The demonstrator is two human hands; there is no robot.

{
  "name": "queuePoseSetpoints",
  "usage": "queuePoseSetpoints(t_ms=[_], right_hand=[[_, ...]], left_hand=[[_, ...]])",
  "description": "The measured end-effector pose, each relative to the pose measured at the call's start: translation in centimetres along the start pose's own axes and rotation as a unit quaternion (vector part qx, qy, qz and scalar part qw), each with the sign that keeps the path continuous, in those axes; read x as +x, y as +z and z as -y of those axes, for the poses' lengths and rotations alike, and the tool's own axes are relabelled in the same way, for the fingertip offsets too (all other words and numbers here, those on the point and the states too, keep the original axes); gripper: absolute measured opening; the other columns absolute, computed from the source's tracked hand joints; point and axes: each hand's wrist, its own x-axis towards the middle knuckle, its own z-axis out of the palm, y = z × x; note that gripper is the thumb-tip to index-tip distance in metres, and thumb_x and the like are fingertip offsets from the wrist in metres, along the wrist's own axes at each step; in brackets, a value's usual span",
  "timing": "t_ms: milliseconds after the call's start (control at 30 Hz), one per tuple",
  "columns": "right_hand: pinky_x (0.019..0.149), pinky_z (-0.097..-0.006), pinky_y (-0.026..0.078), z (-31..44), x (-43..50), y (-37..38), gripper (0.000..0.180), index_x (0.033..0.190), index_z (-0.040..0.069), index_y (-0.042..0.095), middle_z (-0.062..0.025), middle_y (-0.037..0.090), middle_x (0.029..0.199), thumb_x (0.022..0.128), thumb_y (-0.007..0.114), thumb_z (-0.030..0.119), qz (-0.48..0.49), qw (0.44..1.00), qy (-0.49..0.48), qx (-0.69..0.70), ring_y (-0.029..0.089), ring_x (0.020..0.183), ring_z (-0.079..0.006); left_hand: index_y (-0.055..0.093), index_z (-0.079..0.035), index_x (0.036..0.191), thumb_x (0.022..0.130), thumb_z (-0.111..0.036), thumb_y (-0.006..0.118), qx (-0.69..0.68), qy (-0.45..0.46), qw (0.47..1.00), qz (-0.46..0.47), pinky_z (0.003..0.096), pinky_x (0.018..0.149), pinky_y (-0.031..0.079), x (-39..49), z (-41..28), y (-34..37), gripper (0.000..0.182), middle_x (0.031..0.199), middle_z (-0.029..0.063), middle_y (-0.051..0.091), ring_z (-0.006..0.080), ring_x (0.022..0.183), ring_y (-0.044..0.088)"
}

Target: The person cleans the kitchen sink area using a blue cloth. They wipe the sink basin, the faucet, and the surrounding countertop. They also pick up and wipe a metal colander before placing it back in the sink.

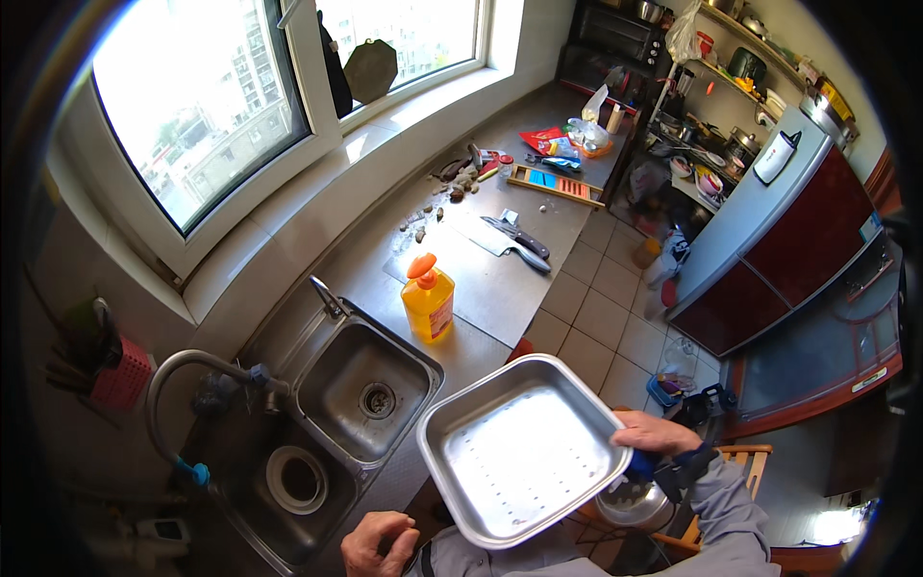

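My right hand (657,433) grips the right rim of a rectangular stainless steel tray with drain holes (520,461), held tilted in front of my body. My left hand (380,542) is at the bottom edge with curled fingers, left of the tray and not touching it; nothing shows in it. Left of the tray is a double steel sink, its small basin (339,389) bare and its larger basin (317,552) holding a white ring-shaped dish (297,479). A pump bottle of orange liquid (428,303) stands on the counter beside the small basin.
A cleaver (497,238), another knife (530,244), and a grater board (554,185) lie on the steel counter (476,288). A curved faucet (155,404) arches over the large basin. Beyond the tiled floor stands a refrigerator (779,238). A metal pot (634,503) is below my right hand.
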Motion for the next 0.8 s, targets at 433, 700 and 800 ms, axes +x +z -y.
queuePoseSetpoints(t_ms=[433, 700, 800], right_hand=[[0.086, -0.0279, 0.049, -2.7, 7.5, -11.9, 0.042, 0.124, -0.004, 0.06, -0.0087, 0.068, 0.108, 0.085, 0.054, 0.012, -0.309, 0.921, -0.124, 0.201, 0.063, 0.096, -0.0158], [0.069, -0.0279, 0.042, 2.5, 27.3, -18.4, 0.022, 0.092, 0.001, 0.065, -0.0019, 0.064, 0.087, 0.093, 0.057, 0.021, -0.387, 0.886, -0.198, 0.164, 0.054, 0.078, -0.0095], [0.066, -0.0297, 0.04, 3.6, 32.5, -20.0, 0.025, 0.085, 0.0, 0.064, -0.0013, 0.06, 0.08, 0.094, 0.058, 0.023, -0.397, 0.874, -0.27, 0.068, 0.052, 0.074, -0.0093]], left_hand=[[0.068, 0.001, 0.1, 0.093, -0.002, 0.065, 0.023, -0.13, 0.988, -0.084, 0.027, 0.07, 0.052, -1.1, 0.8, 0.5, 0.008, 0.082, 0.0067, 0.069, 0.0141, 0.075, 0.065], [0.069, -0.002, 0.108, 0.096, -0.01, 0.064, 0.069, -0.228, 0.96, -0.15, 0.0286, 0.075, 0.053, 0.5, -1.7, 2.0, 0.015, 0.088, 0.0073, 0.073, 0.0157, 0.083, 0.069], [0.068, -0.009, 0.117, 0.1, -0.022, 0.062, 0.124, -0.323, 0.928, -0.138, 0.0321, 0.081, 0.053, 0.3, -2.4, 2.3, 0.022, 0.096, 0.0062, 0.075, 0.0164, 0.092, 0.07]])
